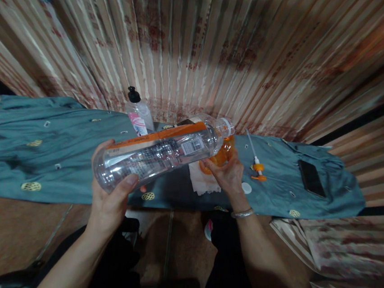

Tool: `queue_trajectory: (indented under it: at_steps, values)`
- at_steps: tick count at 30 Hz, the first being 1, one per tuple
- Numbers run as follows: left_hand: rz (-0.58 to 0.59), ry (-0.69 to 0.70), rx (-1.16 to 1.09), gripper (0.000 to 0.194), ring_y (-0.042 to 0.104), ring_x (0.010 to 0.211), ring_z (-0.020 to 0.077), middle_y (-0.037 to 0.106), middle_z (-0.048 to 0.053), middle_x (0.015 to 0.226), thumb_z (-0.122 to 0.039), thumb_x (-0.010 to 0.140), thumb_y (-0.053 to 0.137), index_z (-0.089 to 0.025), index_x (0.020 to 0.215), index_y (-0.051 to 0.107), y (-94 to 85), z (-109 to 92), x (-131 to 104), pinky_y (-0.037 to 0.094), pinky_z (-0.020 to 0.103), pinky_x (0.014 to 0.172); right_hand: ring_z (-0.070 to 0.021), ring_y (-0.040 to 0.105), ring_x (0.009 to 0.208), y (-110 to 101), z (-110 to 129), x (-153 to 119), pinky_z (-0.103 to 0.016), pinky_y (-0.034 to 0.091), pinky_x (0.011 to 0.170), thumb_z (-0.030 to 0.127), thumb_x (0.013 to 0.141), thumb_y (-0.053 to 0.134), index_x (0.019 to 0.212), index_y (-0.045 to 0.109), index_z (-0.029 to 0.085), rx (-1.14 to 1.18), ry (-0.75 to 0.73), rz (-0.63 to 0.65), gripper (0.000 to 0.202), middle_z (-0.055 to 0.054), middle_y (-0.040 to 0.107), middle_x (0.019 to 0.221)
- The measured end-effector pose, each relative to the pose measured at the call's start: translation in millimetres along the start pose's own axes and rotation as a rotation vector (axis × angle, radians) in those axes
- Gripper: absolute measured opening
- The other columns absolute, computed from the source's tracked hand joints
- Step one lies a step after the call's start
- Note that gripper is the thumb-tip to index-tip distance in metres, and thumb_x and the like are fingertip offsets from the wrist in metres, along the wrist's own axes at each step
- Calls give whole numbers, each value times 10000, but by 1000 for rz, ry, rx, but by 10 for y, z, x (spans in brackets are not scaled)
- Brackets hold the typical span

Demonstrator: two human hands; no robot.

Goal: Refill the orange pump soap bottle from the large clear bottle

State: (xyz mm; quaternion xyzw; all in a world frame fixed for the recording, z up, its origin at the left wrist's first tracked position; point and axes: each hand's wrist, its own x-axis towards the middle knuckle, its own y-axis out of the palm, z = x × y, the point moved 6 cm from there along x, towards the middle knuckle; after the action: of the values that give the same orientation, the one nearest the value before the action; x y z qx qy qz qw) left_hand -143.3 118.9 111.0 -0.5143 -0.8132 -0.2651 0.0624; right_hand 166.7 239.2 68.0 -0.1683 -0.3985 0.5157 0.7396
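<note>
My left hand (112, 190) grips the base end of a large clear plastic bottle (159, 152) with an orange-edged label, tipped sideways with its open neck pointing right. The neck sits over a small orange bottle (223, 154), which my right hand (228, 172) holds on a white cloth (201, 183) on the table. The bottle's inside looks almost drained. A metal bangle circles my right wrist.
A teal cloth (42, 147) covers the low table. A pump head with an orange collar and long tube (256, 161) and a small white cap (246, 188) lie to the right, a dark phone (311, 177) further right. A black-capped clear bottle (139, 111) stands behind. Striped curtains hang at the back.
</note>
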Motion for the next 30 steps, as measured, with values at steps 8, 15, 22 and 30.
queue_trajectory:
  at_steps: [8,15,22,30]
  values:
    - [1,2,-20,687,722,606,152,812,5,1100,-362,723,1072,-317,1329,750,55,-13,10,616,246,421,-397,859,1125,26,-23,3,-540,717,947,636,808,950,1429,641,227,-5,12,-7,805,-171,866,1250]
    - [14,17,-7,689,733,619,158,813,22,1138,-358,765,1047,-317,1375,729,49,24,11,633,264,440,-393,864,1031,27,-18,17,-510,707,868,693,808,878,1370,628,224,5,32,-10,774,-173,872,1205]
    - [31,43,38,689,715,679,149,762,32,1185,-423,791,1035,-362,1410,738,13,44,5,609,225,444,-379,865,1054,30,-4,8,-512,715,905,639,825,881,1337,643,275,-12,30,-20,672,-154,881,1211]
    - [-6,9,24,732,699,671,147,763,32,1139,-406,712,1076,-341,1368,759,19,5,11,602,216,432,-389,872,1046,8,39,21,-526,716,905,560,764,891,1266,654,227,3,65,-17,647,-171,883,1183]
